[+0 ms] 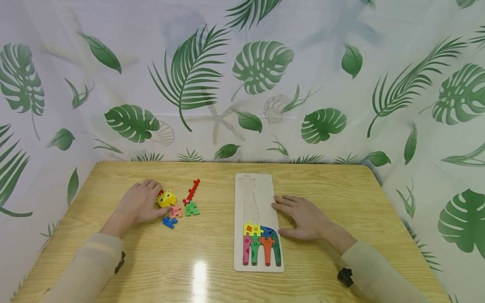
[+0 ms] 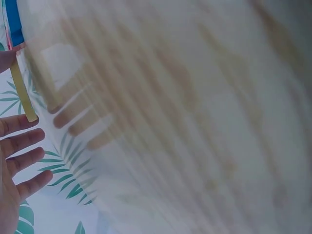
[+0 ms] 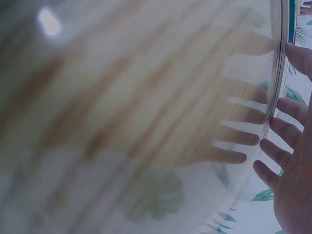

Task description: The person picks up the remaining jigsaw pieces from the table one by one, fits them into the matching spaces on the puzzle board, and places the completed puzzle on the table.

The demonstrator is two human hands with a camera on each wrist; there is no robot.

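Note:
My left hand (image 1: 140, 202) lies at the left of the table, its fingers spread beside the yellow giraffe-head puzzle piece (image 1: 166, 198). The index fingertip meets that piece's edge in the left wrist view, and the thumb reaches toward the pink piece (image 1: 176, 211). A blue piece (image 1: 169, 222), a green piece (image 1: 192, 208) and a long red piece (image 1: 192, 191) lie close by. At the right, my right hand (image 1: 303, 216) rests along the edge of the wooden puzzle board (image 1: 265, 189), fingers extended. Coloured body and leg pieces (image 1: 261, 242) fill the board's lower part; the long neck recess above is bare wood.
The wooden table (image 1: 212, 244) has a glossy top that reflects light near its front. Behind and at both sides hangs a white cloth (image 1: 242, 139) with green leaf prints. Dark bands (image 1: 345, 277) show at the sleeve cuffs.

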